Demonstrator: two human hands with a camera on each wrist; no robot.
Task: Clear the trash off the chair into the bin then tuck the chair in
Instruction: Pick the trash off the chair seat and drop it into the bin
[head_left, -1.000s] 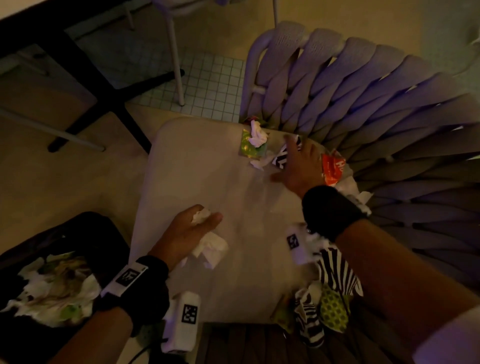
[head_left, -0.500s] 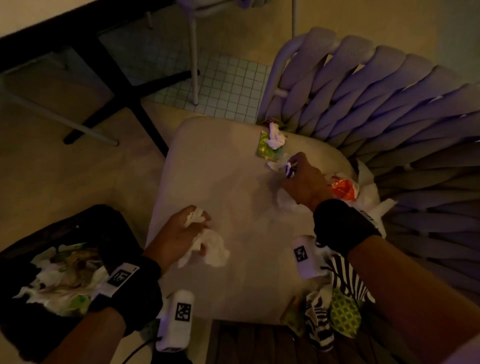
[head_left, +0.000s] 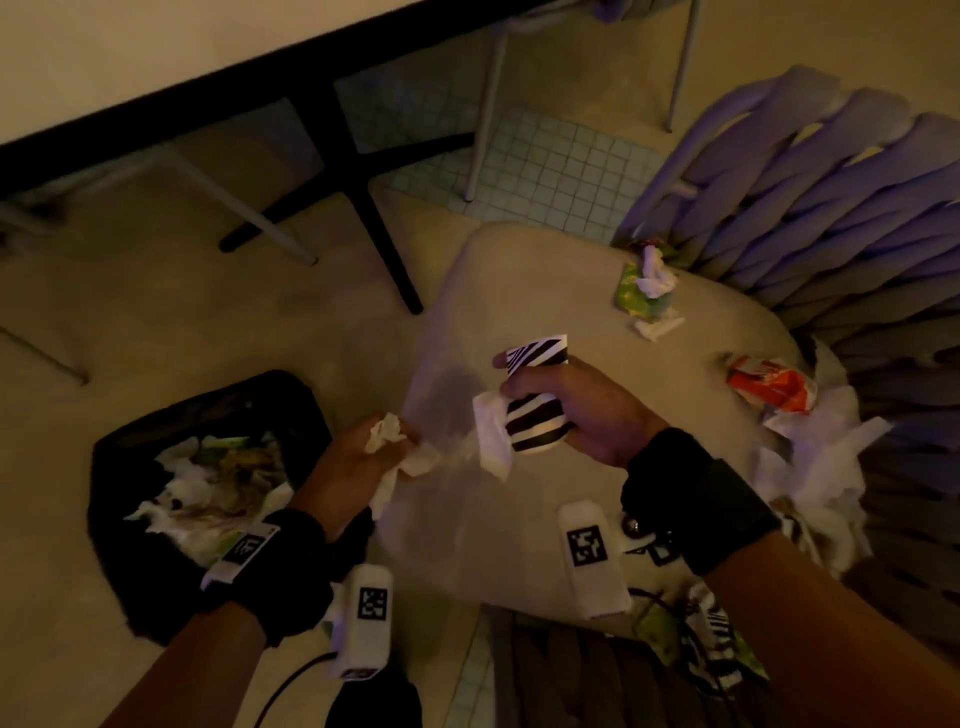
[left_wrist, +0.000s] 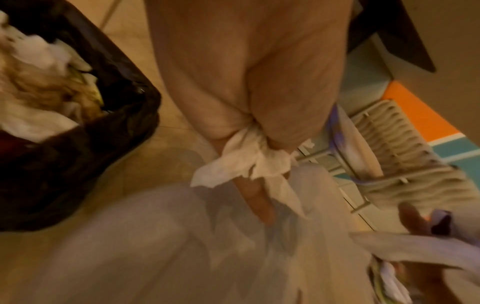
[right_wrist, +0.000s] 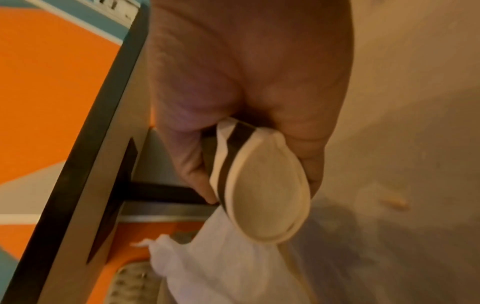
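Note:
A beige cushioned chair seat (head_left: 561, 291) with a purple woven back (head_left: 841, 218) fills the right side of the head view. My left hand (head_left: 363, 457) grips crumpled white tissue (head_left: 410, 462) (left_wrist: 244, 162) at the seat's left edge, beside the black bin (head_left: 130, 431) (left_wrist: 64, 148). My right hand (head_left: 576, 405) holds a squashed black-and-white striped paper cup (head_left: 535, 410) (right_wrist: 262, 185) and a white napkin (head_left: 491, 436) (right_wrist: 221, 267) above the seat. Green wrapper with tissue (head_left: 644, 286) and an orange wrapper (head_left: 774, 389) lie on the seat.
The bin is full of tissue and scraps. White tissue (head_left: 826, 467) is bunched at the seat's right edge. A black-legged table (head_left: 332, 130) and another chair's metal legs (head_left: 483, 114) stand ahead on the floor. Striped and green wrappers (head_left: 711, 639) lie at the lower right.
My right hand picked the striped cup and a napkin off the back of the seat and carried them left and toward me. The left hand with its tissue shifted toward the bin.

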